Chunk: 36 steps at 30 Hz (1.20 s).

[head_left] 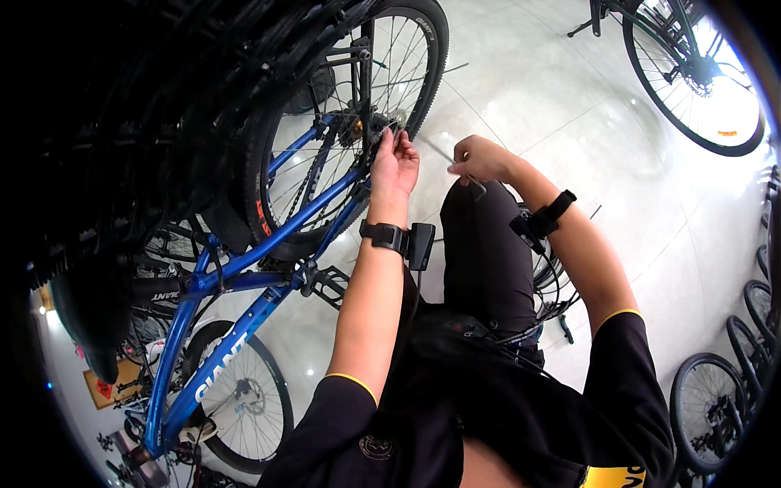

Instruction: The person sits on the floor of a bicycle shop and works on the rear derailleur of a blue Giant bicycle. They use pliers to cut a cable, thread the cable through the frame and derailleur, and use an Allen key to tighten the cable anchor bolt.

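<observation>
Black shirt (521, 398) nearest cam; R hand (480, 160) fingers clamped on metal rod (437, 149), axis slanting up-left twd wheel hub (356, 128); L hand (396, 167) nearer hub, can't tell if gripping.

Bright, cool light fills most of the view, and the pale glossy floor (529, 77) throws back glare, harshest at the upper right around a bicycle wheel (698, 71). The hands (396, 167) are well lit; the upper left sinks into near-black. Fisheye distortion bends the edges toward dark corners.
</observation>
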Motion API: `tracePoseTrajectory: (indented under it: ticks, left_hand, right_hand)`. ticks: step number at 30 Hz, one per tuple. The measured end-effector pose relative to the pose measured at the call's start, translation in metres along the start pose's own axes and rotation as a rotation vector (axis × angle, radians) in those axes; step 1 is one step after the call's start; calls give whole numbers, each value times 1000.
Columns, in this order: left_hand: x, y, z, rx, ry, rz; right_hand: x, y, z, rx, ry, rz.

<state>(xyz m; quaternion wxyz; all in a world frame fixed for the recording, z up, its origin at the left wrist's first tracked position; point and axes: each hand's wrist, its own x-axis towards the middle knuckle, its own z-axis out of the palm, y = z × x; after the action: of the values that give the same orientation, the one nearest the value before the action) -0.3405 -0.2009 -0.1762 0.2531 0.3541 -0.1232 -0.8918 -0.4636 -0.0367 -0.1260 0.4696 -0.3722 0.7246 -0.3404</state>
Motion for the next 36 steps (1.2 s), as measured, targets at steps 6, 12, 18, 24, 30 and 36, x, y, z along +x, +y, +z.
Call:
tracePoseTrajectory:
  ticks: [6, 12, 18, 24, 30, 36]
  left_hand:
    - [5, -6, 4, -122, -138, -71]
    - [8, -3, -5, -147, -213, -51]
    - [3, -6, -5, -110, -269, 34]
    - [3, -13, -5, -131, -309, 91]
    - [3, -14, -8, -259, -384, 23]
    - [5, -17, -11, -316, -475, -11]
  right_hand:
    - [86, 44, 31, 610, 313, 5]
    - [111, 17, 87, 856, 539, -252]
    - [120, 19, 97, 937, 616, -355]
    - [130, 19, 101, 1112, 579, -326]
    - [134, 26, 102, 1164, 500, -328]
    - [141, 35, 100, 1114, 475, -286]
